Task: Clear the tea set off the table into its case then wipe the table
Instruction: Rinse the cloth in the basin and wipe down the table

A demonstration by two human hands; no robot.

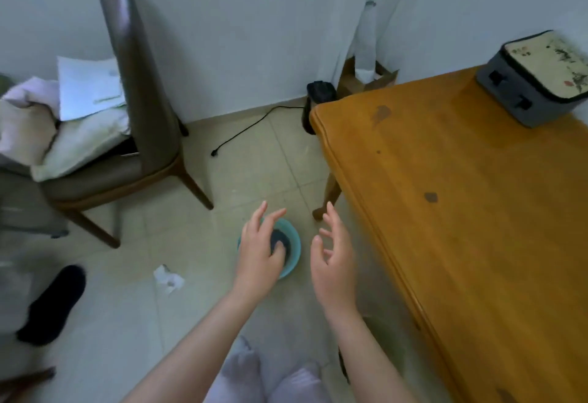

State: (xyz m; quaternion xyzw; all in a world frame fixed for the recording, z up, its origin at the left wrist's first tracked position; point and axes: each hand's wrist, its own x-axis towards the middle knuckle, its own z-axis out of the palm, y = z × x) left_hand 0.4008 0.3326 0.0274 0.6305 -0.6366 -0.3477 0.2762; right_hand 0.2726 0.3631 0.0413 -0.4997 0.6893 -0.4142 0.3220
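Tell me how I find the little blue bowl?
Start at the big orange-brown wooden table on the right and look down at the tiled floor beside its corner leg. The bowl sits there under the left hand, round and turquoise with a dark cloth inside, unlike the white crumpled paper nearby.

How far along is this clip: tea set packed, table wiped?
Done: no tea ware on the visible table; the case sits closed on it. In hand: left hand and right hand reach toward the floor basin holding a dark cloth. Left: wiping; dark spots show on the table.
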